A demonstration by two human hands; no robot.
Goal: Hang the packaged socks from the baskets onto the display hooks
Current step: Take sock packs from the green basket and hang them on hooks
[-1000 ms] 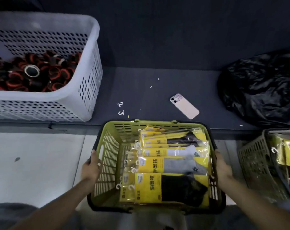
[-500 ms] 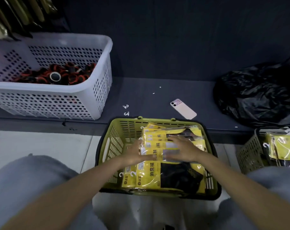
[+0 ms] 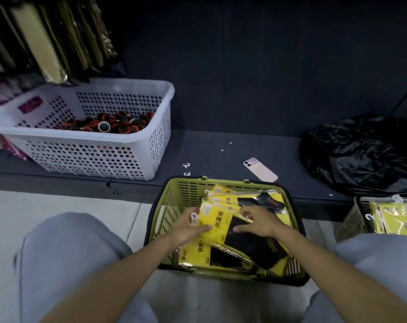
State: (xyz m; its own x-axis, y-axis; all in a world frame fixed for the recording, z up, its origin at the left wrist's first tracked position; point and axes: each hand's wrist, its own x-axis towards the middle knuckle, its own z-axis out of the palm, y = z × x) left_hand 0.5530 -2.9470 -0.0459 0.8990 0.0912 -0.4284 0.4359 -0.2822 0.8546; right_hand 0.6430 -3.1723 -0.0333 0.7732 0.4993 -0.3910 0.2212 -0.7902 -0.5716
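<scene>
A green basket (image 3: pixel 167 213) on the floor between my knees holds several yellow sock packs with black socks. My left hand (image 3: pixel 188 226) grips the hook end of a tilted stack of sock packs (image 3: pixel 217 223) that is raised above the rest. My right hand (image 3: pixel 259 223) pinches the same stack from the right side. More packs (image 3: pixel 197 254) lie flat beneath. A second basket (image 3: pixel 354 220) with yellow packs stands at the right edge. Packaged goods (image 3: pixel 41 40) hang at the upper left; the hooks themselves are hidden.
A white perforated basket (image 3: pixel 141 145) with black and orange rolls sits on the dark low shelf (image 3: pixel 221 141). A phone (image 3: pixel 260 169) lies on the shelf beside two loose white hooks (image 3: pixel 186 169). A black plastic bag (image 3: pixel 361 152) fills the shelf's right side.
My hands left the basket's sides, reached into it, and have gathered a stack of packs and tilted it up. The view has risen, revealing hanging goods at the upper left.
</scene>
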